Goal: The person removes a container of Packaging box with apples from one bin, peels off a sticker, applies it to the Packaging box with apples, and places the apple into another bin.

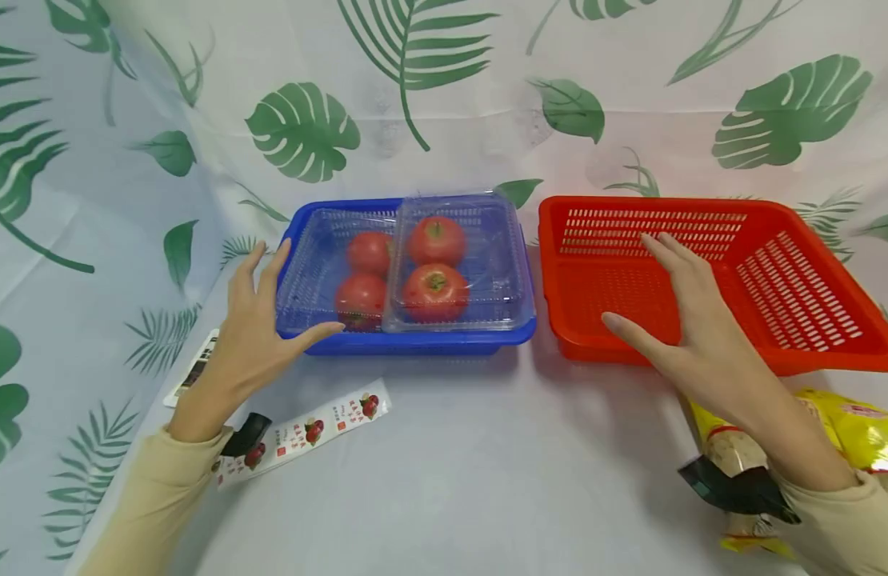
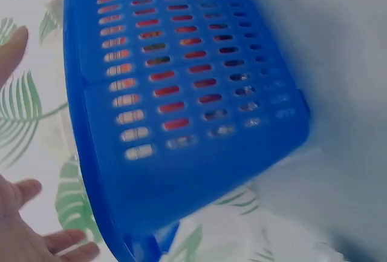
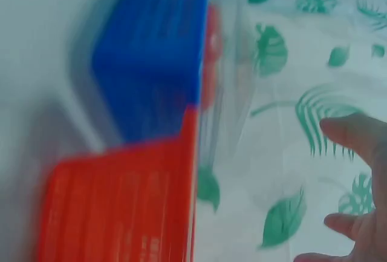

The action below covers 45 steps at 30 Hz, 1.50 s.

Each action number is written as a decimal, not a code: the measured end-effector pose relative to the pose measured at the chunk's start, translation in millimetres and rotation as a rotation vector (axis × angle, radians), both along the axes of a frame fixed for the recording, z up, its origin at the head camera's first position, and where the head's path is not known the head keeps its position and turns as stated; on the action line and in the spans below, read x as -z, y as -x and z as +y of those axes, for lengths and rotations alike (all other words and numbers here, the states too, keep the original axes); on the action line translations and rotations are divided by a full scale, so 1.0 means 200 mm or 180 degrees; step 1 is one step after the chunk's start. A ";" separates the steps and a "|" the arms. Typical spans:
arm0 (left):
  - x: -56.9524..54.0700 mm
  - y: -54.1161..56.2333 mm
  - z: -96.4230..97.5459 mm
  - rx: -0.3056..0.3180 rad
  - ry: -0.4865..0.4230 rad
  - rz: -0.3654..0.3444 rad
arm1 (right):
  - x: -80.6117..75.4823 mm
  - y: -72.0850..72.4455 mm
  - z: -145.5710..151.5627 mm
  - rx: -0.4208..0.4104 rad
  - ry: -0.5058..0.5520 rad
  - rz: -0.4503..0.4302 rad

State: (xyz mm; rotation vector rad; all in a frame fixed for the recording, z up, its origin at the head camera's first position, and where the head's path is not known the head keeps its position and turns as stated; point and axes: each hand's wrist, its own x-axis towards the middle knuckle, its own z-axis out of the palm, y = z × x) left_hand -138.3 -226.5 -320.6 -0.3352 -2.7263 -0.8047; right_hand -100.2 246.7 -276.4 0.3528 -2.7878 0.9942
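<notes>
My left hand (image 1: 260,328) hovers at the left end of the blue basket (image 1: 415,345), fingers spread and holding nothing. In the left wrist view its fingers (image 2: 63,239) show beside the slotted basket wall. Over the red basket (image 1: 703,206) is my right hand (image 1: 692,312), thumb and fingers apart with nothing between them. Its fingertips appear at the right of the right wrist view. Clear plastic boxes (image 1: 496,264) sit in the blue basket, the right one overlapping the left. Red apples (image 1: 435,292) show through the plastic, two on each side.
A strip of printed labels (image 1: 329,424) lies in front of the blue basket. Behind the left forearm, a phone-like object (image 1: 192,372) is partly hidden. Yellow bags (image 1: 847,424) lie at the right under the right forearm. A leaf-patterned cloth (image 1: 480,120) hangs behind the baskets.
</notes>
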 end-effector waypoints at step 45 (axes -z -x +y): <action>0.04 0.09 -0.11 -0.0207 -0.1084 -0.1586 | 0.10 0.23 -0.55 -0.0206 0.1516 -0.1035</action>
